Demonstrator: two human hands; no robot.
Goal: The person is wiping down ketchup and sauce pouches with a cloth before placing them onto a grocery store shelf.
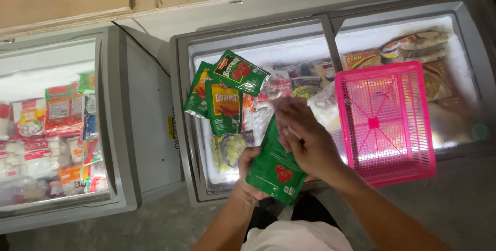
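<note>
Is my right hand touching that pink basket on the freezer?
Apart. The head view shows the right hand on the green pouch, with a strip of freezer contents visible between it and the pink basket.

green sauce pouch (274,171) | tilted | held over freezer edge

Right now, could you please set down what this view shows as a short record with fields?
Setting: two chest freezers side by side, seen from above.
Left hand: holds a green pouch from beneath.
Right hand: rests on top of that pouch, fingers blurred.
On the freezer edge: three more green pouches fanned out.
Pink basket: empty, sitting on the right freezer.
Right freezer contents: mixed frozen packets.
Left freezer: red and white packets under glass.
</note>
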